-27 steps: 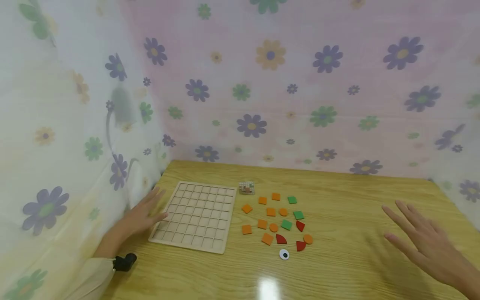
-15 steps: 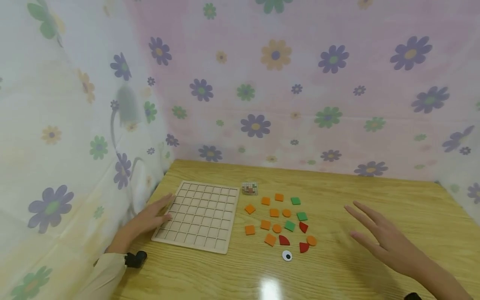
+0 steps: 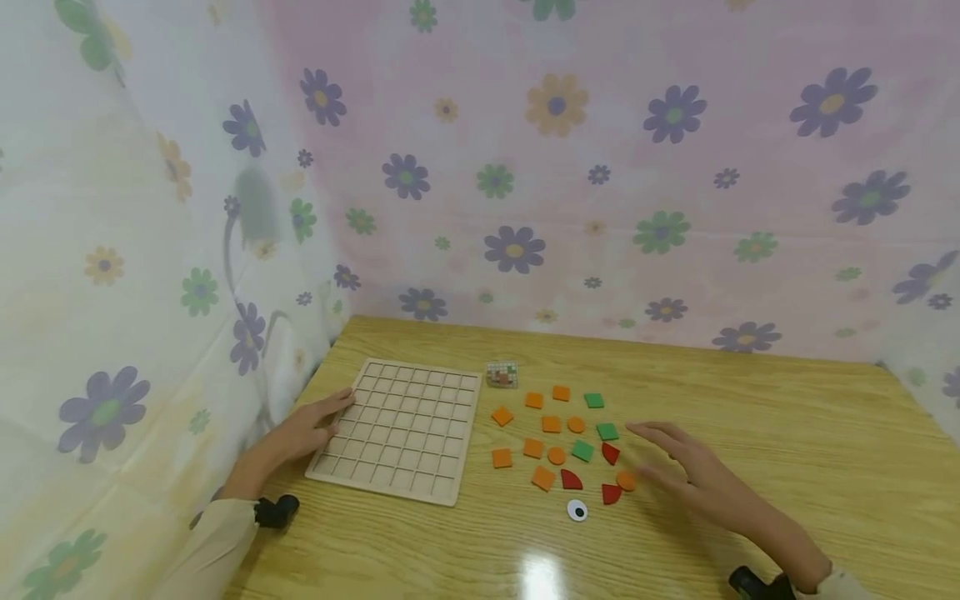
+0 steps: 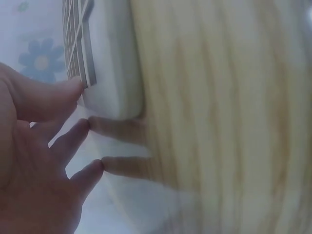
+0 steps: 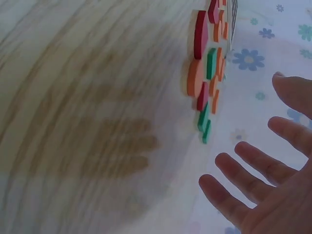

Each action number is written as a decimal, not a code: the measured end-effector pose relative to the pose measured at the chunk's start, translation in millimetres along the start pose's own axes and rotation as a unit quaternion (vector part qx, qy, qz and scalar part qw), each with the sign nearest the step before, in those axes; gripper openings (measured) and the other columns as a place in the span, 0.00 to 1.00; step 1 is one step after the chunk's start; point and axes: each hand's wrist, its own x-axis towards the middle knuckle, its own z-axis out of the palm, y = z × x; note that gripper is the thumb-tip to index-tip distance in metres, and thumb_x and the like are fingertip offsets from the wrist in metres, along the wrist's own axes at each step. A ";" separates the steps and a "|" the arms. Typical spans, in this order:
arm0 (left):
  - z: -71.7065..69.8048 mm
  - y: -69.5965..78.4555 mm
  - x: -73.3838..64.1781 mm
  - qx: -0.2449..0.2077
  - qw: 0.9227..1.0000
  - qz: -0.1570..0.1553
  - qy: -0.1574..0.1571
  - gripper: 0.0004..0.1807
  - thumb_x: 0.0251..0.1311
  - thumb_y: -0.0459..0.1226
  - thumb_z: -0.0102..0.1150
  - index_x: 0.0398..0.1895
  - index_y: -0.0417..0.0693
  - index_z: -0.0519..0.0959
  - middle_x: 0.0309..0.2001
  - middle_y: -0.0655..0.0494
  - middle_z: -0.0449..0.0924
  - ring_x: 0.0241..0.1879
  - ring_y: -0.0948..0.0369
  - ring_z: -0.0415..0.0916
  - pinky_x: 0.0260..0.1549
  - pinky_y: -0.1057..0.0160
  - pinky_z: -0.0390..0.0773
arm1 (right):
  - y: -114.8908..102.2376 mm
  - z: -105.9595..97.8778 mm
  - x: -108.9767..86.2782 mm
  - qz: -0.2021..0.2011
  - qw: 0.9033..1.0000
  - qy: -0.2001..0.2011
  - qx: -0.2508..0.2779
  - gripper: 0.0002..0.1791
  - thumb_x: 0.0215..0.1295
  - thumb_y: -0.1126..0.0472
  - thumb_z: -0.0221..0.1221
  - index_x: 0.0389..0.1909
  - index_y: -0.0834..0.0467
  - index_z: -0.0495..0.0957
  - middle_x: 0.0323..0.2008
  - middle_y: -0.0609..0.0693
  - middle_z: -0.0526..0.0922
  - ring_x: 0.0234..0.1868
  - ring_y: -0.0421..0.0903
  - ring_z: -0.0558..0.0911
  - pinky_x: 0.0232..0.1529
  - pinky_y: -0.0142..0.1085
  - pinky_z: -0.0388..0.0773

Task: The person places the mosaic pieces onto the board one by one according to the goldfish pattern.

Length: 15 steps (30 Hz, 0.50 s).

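Observation:
A pale wooden board (image 3: pixel 394 431) with a square grid lies on the left of the table. My left hand (image 3: pixel 300 429) rests at its left edge, thumb at the rim and the other fingers spread, touching the table in the left wrist view. To the right of the board lie loose flat pieces: orange squares (image 3: pixel 551 424), orange discs (image 3: pixel 576 425), green pieces (image 3: pixel 582 451), red quarter-rounds (image 3: pixel 571 480) and a white eye piece (image 3: pixel 577 511). My right hand (image 3: pixel 701 475) hovers just right of these pieces, fingers extended, holding nothing.
A small pattern card (image 3: pixel 502 374) with a coloured grid lies behind the board's right corner. Flower-printed cloth (image 3: pixel 517 183) hangs behind and at the sides of the wood-grain table (image 3: pixel 795 417). A bright light reflection shows near the front.
My right hand has moved left across the table, up to the loose pieces. My left hand stays at the board's left edge. The head view has shifted slightly.

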 end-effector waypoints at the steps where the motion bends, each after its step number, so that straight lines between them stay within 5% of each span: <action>1: -0.3 0.0 0.0 -0.001 1.000 -0.001 -0.002 0.31 0.59 0.26 0.47 0.69 0.35 0.60 0.71 0.39 0.52 0.68 0.38 0.49 0.62 0.39 0.53 | 1.0 3.4 2.2 0.000 1.000 -0.003 0.007 0.29 0.65 0.59 0.59 0.67 0.51 0.66 0.59 0.50 0.71 0.56 0.56 0.74 0.43 0.50 0.77; 8: -2.0 0.2 -0.5 -0.009 1.000 -0.009 -0.011 0.32 0.60 0.25 0.46 0.70 0.36 0.58 0.71 0.39 0.51 0.69 0.39 0.47 0.62 0.39 0.53 | 2.6 16.4 13.9 -0.005 0.997 -0.020 0.070 0.23 0.62 0.61 0.61 0.58 0.61 0.73 0.48 0.53 0.76 0.43 0.48 0.76 0.33 0.35 0.77; 15: -1.1 -0.1 -0.2 -0.018 1.000 -0.002 -0.010 0.32 0.60 0.26 0.47 0.70 0.35 0.58 0.71 0.38 0.52 0.68 0.39 0.48 0.61 0.39 0.54 | 7.7 17.5 12.6 0.006 0.992 -0.065 0.108 0.15 0.56 0.61 0.66 0.44 0.60 0.78 0.37 0.49 0.77 0.30 0.41 0.72 0.27 0.32 0.72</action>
